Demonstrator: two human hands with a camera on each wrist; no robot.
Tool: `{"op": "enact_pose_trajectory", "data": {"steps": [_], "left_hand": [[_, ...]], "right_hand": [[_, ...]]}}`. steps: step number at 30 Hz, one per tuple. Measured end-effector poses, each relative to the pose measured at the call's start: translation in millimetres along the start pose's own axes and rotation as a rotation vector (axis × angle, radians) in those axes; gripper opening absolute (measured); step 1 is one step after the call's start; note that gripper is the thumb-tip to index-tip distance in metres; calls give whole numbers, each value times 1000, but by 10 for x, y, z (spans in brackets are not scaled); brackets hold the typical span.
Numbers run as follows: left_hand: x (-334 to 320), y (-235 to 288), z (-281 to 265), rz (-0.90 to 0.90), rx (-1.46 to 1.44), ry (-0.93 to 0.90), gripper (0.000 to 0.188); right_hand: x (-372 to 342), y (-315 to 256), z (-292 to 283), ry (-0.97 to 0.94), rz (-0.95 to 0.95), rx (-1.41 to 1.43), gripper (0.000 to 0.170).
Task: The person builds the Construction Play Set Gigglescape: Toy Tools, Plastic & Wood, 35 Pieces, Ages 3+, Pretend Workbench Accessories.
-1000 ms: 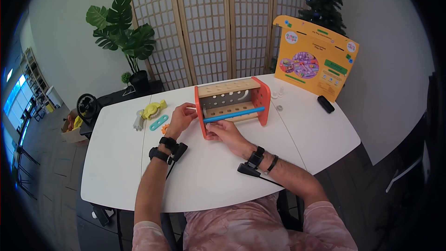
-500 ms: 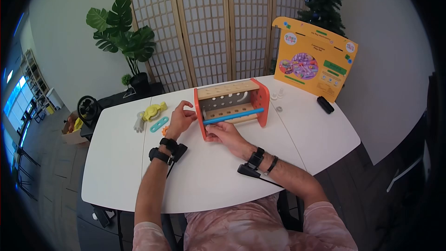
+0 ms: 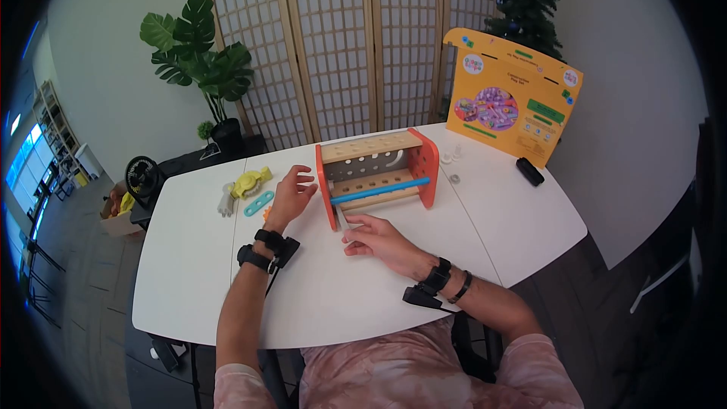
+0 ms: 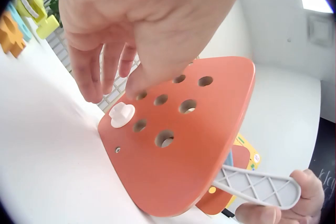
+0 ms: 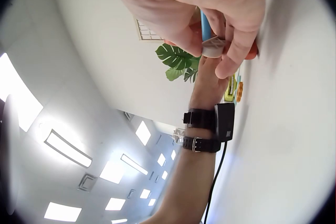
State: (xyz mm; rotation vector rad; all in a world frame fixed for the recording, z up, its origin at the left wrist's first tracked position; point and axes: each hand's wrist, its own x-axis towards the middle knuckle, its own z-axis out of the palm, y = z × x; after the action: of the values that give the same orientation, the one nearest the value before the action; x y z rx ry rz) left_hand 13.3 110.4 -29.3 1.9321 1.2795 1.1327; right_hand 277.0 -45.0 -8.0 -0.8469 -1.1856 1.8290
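A wooden toy workbench with red side panels (image 3: 428, 174) stands on the table, a blue bar (image 3: 382, 190) across its front. My right hand (image 3: 385, 245) pinches the end of a grey handle (image 4: 260, 186) that reaches in past the left panel's front edge; its far end is hidden in the left wrist view. Outside that panel (image 4: 194, 129), my left hand (image 4: 142, 24) hovers with loosely bent fingers and holds nothing. A white bolt or nut head (image 4: 122, 115) sits on the panel's outer face, just below those fingers.
Left of the workbench lie a yellow tool (image 3: 251, 181), a grey piece (image 3: 226, 200), a teal strip (image 3: 259, 203) and an orange piece. At the right are small whitish parts (image 3: 454, 179), a black case (image 3: 531, 171) and an upright yellow box (image 3: 507, 98).
My right hand has drawn back from the workbench's left front corner toward me, and the grey handle now shows. The left hand has lifted slightly away from the panel.
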Motion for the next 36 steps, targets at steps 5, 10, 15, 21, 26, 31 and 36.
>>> {"op": "enact_pose_trajectory", "data": {"steps": [5, 10, 15, 21, 26, 31, 36], "left_hand": [[-75, 511, -122, 58, -136, 74, 40], [-320, 1128, -182, 269, -75, 24, 51], [-435, 1210, -185, 416, 218, -68, 54], [-492, 1217, -321, 401, 214, -81, 46], [-605, 1247, -431, 380, 202, -66, 42], [-659, 1232, -513, 389, 254, -51, 44], [-711, 1264, -542, 392, 281, -24, 42]], "right_hand": [[-229, -33, -11, -31, 43, 7, 60], [-260, 39, -20, -52, 19, 12, 63], [-261, 101, 22, -55, -4, -20, 60], [-335, 30, 74, -112, 66, -72, 58], [-466, 47, 27, -177, 149, -95, 52], [-619, 52, -134, -317, 266, -166, 46], [-763, -137, -136, -349, 228, -199, 45]]}}
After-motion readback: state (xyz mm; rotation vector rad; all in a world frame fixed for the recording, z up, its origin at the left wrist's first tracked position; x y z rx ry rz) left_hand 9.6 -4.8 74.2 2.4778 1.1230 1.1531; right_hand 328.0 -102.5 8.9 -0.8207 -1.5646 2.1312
